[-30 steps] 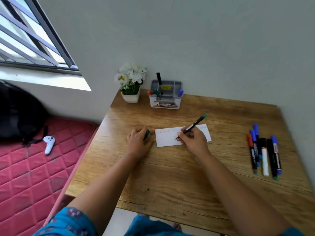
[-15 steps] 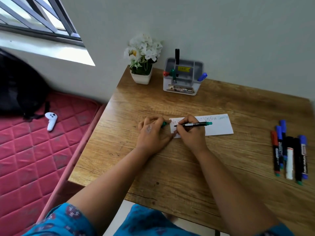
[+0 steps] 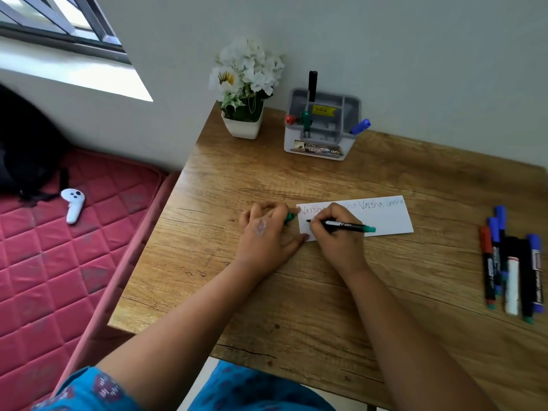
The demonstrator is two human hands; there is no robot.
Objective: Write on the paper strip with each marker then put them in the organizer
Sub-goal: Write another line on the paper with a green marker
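Note:
A white paper strip (image 3: 385, 219) lies mid-table with handwriting along its top edge. My right hand (image 3: 338, 241) grips a black marker with a green end (image 3: 350, 226), lying nearly flat with its tip on the strip's left part. My left hand (image 3: 264, 235) rests at the strip's left end, thumb on the paper's corner, and holds the green cap (image 3: 289, 217) between its fingers. The grey-and-white organizer (image 3: 321, 142) stands at the back with several markers in it. Several more markers (image 3: 511, 262) lie in a row at the table's right edge.
A white pot of white flowers (image 3: 244, 93) stands left of the organizer against the wall. Left of the table lies a red quilted mattress (image 3: 59, 262) with a white controller (image 3: 73, 203) and a black bag (image 3: 26, 149). The table's front edge is near my body.
The marker in my right hand tilted from upright to nearly flat, and its tip moved from the strip's middle to its left end. The view shifted left and closer.

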